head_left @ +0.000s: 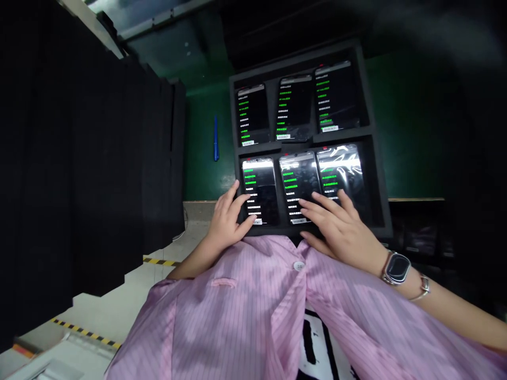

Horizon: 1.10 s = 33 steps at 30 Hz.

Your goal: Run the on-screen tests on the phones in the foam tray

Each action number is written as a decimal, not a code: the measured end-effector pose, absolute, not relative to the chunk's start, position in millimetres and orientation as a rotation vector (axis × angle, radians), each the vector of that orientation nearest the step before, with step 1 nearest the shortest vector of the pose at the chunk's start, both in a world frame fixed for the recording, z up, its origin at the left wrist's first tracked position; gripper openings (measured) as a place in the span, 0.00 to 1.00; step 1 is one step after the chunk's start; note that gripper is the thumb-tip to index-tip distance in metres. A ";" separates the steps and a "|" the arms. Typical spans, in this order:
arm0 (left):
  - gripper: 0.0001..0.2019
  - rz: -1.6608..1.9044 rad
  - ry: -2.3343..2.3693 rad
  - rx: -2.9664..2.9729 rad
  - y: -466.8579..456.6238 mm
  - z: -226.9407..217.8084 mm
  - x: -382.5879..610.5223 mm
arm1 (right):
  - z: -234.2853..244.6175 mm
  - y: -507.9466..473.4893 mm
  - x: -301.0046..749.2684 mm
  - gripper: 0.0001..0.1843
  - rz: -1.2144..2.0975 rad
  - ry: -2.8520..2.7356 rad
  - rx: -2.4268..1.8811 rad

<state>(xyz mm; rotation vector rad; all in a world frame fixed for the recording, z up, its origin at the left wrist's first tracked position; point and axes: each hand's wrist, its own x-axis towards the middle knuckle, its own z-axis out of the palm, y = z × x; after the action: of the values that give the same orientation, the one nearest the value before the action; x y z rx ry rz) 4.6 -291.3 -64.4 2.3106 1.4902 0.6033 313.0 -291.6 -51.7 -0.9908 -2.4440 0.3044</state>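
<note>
Several smartphones lie screen up in two rows in a black foam tray (378, 174), their screens listing green and white lines of text. My left hand (227, 219) is at the tray's near left edge, fingers spread, with fingertips over the left side of the near-left phone (263, 187). Fingers apart, my right hand (336, 224) reaches over the lower part of the near-middle phone (297, 179) and the edge of the near-right phone (348, 174). Whether the fingertips touch the glass I cannot tell. Behind them lie the far-left phone (257, 113), far-middle phone (297, 105) and far-right phone (343, 97).
A blue pen (216, 140) lies on the green tabletop (204, 174) left of the tray. Tall stacks of black trays (119, 158) rise along the left side. Dark items (423, 235) sit below the table edge at right. Yellow-black tape (85, 332) marks the floor.
</note>
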 end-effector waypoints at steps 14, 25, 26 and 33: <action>0.30 0.638 1.481 2.299 -280.0 -60.8 0.1 | -44.7 -296.5 362.5 0.19 0.332 -2.327 -1.292; 0.27 0.793 1.672 2.232 -152.3 -46.9 10.6 | -23.2 -160.1 307.6 0.24 0.253 -2.306 -1.307; 0.26 0.764 1.696 2.218 -142.4 -49.9 10.5 | -27.6 -148.8 304.6 0.25 0.247 -2.347 -1.318; 0.28 0.616 1.837 2.088 -63.1 -81.2 2.6 | -77.7 -69.1 297.5 0.29 0.160 -2.304 -1.627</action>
<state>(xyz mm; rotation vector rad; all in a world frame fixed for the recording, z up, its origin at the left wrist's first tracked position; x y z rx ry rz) 2.6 -63.1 -81.2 2.0877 1.8369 0.6163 297.5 -69.1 -77.7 -1.6269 -2.3036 0.1605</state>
